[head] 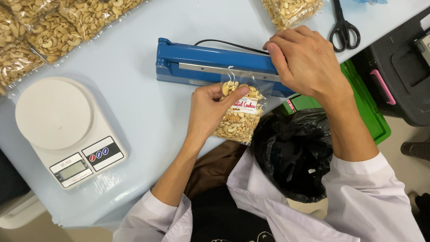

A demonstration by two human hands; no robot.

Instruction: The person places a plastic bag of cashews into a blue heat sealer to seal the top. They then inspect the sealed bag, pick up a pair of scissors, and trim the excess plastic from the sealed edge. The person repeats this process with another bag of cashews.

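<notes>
From the head camera, the left hand (210, 109) at the centre of the frame is closed around a small clear bag of cashews (239, 116), thumb across its front near the label. The bag's open top lies in the slot of a blue heat sealer (200, 64), which sits across the middle of the pale blue worktop (136, 95). The right hand (304, 61), just right of centre, presses down on the right end of the sealer's arm, fingers curled over it and gripping nothing else. A black cord runs from behind the sealer toward that hand.

At the lower left stands a white kitchen scale (63, 130) with a round plate. Many filled bags of cashews (37, 11) are heaped in the upper left, and one more bag (287, 1) lies at the top centre. Black scissors (343, 24) rest just right of it. A black plastic bag (293, 152) hangs below the worktop's edge, beside a green bin (366, 109). The person wears a white coat.
</notes>
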